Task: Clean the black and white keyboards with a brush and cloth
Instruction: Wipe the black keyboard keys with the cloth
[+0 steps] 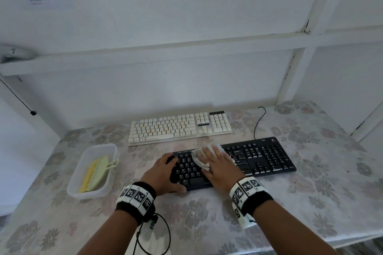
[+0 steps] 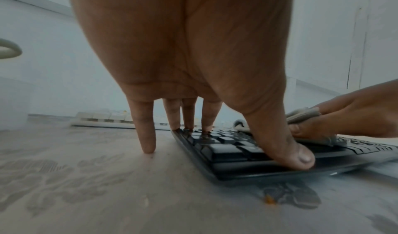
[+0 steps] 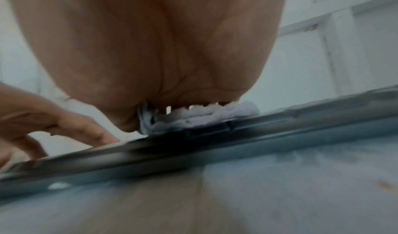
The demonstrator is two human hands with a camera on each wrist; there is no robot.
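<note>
A black keyboard (image 1: pixel 263 155) lies near me on the table, with a white keyboard (image 1: pixel 178 127) behind it. My right hand (image 1: pixel 219 163) lies flat on a folded white cloth (image 1: pixel 200 156) and presses it onto the black keys at the middle of the board. In the right wrist view the cloth (image 3: pixel 206 116) bunches under the palm. My left hand (image 1: pixel 163 174) rests on the keyboard's left end; its fingers (image 2: pixel 172 115) stand straight on the far keys and the thumb (image 2: pixel 286 149) lies on the front edge. A green brush (image 1: pixel 95 174) with yellow bristles lies in a tray.
The clear plastic tray (image 1: pixel 83 190) sits left of the black keyboard on the flowered tablecloth (image 1: pixel 310 192). A black cable (image 1: pixel 259 122) runs from the black keyboard toward the white wall. An orange crumb (image 2: pixel 269 200) lies by the keyboard's near corner.
</note>
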